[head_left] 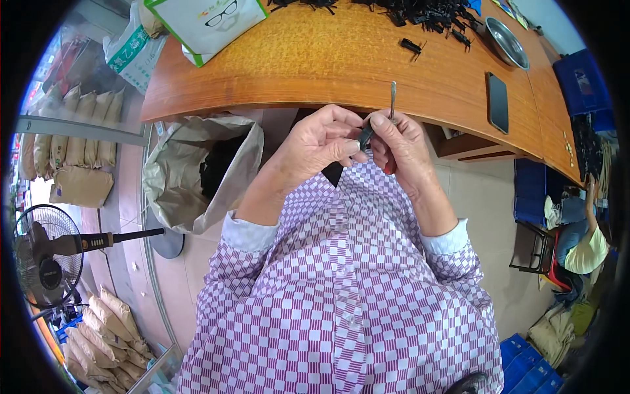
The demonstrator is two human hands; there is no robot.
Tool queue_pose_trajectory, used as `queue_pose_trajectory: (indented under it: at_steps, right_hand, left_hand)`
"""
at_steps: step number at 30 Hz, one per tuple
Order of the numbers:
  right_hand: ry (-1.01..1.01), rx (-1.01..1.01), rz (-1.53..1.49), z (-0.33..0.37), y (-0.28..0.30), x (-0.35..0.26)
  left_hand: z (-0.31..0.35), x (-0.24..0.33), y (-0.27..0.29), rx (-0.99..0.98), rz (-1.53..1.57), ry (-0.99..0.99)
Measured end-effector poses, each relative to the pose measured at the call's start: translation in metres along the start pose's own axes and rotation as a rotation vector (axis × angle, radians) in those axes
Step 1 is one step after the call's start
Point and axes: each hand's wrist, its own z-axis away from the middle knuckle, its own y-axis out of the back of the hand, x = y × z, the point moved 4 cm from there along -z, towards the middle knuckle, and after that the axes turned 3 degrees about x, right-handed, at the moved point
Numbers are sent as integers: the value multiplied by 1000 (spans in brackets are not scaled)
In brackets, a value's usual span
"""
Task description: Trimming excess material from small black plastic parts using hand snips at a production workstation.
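In front of my chest, at the table's edge, my two hands meet. My left hand [328, 141] is closed, with thumb and fingers pinching a small black part [365, 136]. My right hand [401, 141] is closed around a screwdriver. The screwdriver's metal shaft [393, 98] points away from me, and a bit of red handle [390, 168] shows below the fingers. My right thumb and fingertips also touch the black part's far end. Fingers hide much of the part. More black parts [411, 47] lie on the wooden table [295, 59], heaped at its far side.
A metal bowl [507, 43] and a black phone [497, 102] rest on the table's right. Left of my arms stands an open sack [174, 167] with dark contents. A fan [49, 256] stands further left. Another person [586, 249] sits at far right, near blue crates [530, 190].
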Motion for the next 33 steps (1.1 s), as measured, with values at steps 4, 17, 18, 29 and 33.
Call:
queue_pose_trajectory:
  at_steps: [4,17,18,29,33]
  right_hand:
    - [29,-32,95,12,-8,3]
    - [239,-43,110,46,-16,13]
    - [250,-80,160,47,-17,15]
    - [93,-237,115,57,-24,22]
    - [-27,-250,-43,57,-23,30]
  left_hand:
    - [9,-5,-2,16,-39,-8]
    - [35,2,-15,304,-144,-189]
    - [36,3,-16,313,-159,-241]
    - [40,-1,-24,369,-441,-285]
    - [41,-4,-24,361,-460,-271]
